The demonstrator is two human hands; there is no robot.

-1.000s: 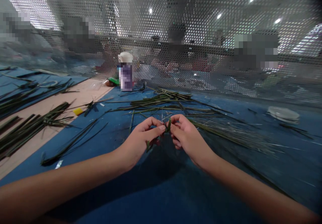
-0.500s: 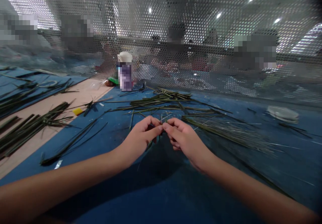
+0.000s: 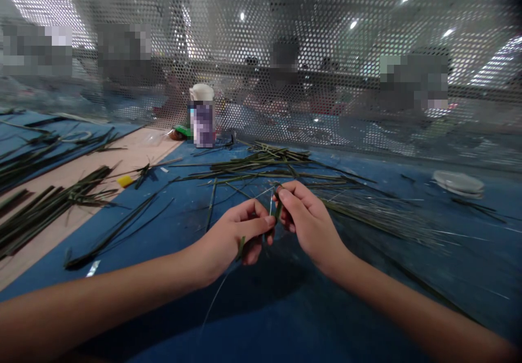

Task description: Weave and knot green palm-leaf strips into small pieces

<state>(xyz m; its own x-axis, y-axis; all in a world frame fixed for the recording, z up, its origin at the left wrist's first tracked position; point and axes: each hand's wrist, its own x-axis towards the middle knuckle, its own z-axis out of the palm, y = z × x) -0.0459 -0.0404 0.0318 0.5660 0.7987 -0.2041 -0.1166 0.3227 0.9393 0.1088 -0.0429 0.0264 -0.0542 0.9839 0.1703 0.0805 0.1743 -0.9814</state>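
Observation:
Just right of the middle of the blue tabletop (image 3: 183, 319), my left hand (image 3: 247, 231) pinches the lower end of a narrow green leaf strip (image 3: 279, 209). My right hand (image 3: 304, 210) is closed on the strip's upper end, a little higher and farther from me. A thin clear thread (image 3: 212, 303) hangs below my left hand, and fine pale strands show between the two hands. A short green end sticks out beneath my left palm. How strip and thread are joined is too small to make out.
Green strips (image 3: 261, 161) lie heaped beyond my hands, with a bundle of clear threads (image 3: 379, 216) to the right. More strips (image 3: 53, 205) lie on the pink surface at left. A white-lidded container (image 3: 202, 115) stands before the perforated metal screen (image 3: 346, 96). Stacked clear lids (image 3: 457, 183) sit far right.
My hands have moved apart from fingertip contact: the left down and nearer me, the right slightly up and right. The green strip now shows between them, and a thread hangs below the left.

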